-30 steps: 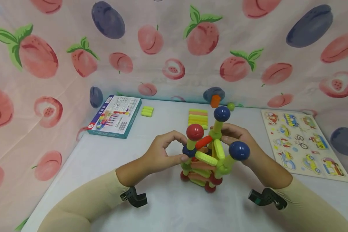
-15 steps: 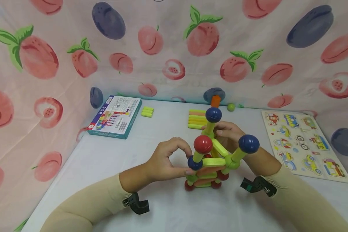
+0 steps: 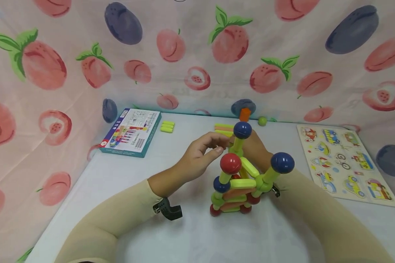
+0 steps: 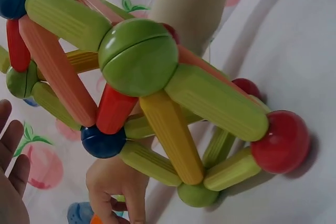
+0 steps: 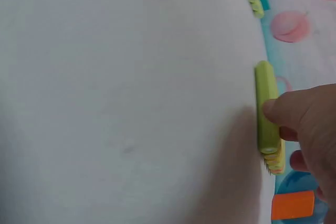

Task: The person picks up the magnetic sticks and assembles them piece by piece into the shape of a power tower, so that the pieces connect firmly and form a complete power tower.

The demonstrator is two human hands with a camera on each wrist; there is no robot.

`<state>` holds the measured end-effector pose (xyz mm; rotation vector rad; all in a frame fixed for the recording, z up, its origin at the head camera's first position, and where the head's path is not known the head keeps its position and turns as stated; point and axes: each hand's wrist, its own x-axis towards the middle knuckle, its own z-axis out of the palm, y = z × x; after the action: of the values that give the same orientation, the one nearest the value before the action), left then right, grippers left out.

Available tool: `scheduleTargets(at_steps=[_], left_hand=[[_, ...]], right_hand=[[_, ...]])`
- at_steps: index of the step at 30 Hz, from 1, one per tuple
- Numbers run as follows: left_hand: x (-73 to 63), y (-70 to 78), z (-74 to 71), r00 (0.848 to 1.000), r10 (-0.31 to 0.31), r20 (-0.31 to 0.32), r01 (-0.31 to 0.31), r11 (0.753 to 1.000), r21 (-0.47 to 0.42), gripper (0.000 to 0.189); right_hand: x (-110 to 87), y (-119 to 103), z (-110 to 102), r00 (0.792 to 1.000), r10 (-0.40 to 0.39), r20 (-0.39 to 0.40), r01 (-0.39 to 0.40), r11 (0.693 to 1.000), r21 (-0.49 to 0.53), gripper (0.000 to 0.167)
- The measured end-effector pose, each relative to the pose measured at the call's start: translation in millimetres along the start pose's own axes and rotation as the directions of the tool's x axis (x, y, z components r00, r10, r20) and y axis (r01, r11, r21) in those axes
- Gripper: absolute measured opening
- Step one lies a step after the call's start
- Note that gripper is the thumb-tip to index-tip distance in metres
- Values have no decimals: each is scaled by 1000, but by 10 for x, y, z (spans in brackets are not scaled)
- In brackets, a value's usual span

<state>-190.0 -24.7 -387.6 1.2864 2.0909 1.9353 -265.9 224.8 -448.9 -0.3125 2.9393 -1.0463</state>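
Observation:
A tower of coloured rods and balls (image 3: 238,183) stands on the white table, topped by a red ball (image 3: 230,163) and two blue balls. Left of its top, my left hand (image 3: 197,159) is lifted, fingers loosely bent, holding nothing; its fingers also show at the edge of the left wrist view. Behind the tower, my right hand (image 3: 252,148) is partly hidden in the head view. The right wrist view shows that right hand (image 5: 315,129) pinching a yellow-green rod (image 5: 266,114) at the row of rods, thumb on its near side.
At the back left lie a boxed set (image 3: 133,131) and a few short green rods (image 3: 167,126). An orange block (image 3: 245,114) and a green ball (image 3: 262,121) are at the back edge. A wooden picture puzzle board (image 3: 343,162) lies on the right.
The tower was turned and shifted slightly right, then let go. My left hand has left its blue ball and moved up. My right hand has reached back behind the tower to the rods.

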Motion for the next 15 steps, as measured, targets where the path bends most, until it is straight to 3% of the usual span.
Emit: scheduleTargets(at_steps=[2,5,8,10,11,12,15], left_hand=[[44,-17,14,1000,17,15,-17,1000,3,33],[92,-29,30,999,27,18,-27,999,17,35],[124,-3,36,1000,22,20,-22,999,38,35],[129,40,28,1000,19,23,-21,998,61,35],[127,62,22,1000,15,21,-17,997,70,35],[122,87,14,1000,13,17,-15,997,81,35],[107,146,-9,1000,9,-2,-9,995,97,34]], right_hand=[[-40,23,24,999,20,-37,-19,999,38,18],[-111,77,-4,993,-116,-27,110,981,-162,13],[-225,133,-96,968,-231,100,252,889,-382,12],[-323,169,-173,946,-233,225,311,848,-430,9],[-380,172,-224,937,-203,283,311,854,-418,8],[-437,161,-288,931,-150,333,277,884,-376,8],[-622,32,-564,926,-21,377,94,980,-177,22]])
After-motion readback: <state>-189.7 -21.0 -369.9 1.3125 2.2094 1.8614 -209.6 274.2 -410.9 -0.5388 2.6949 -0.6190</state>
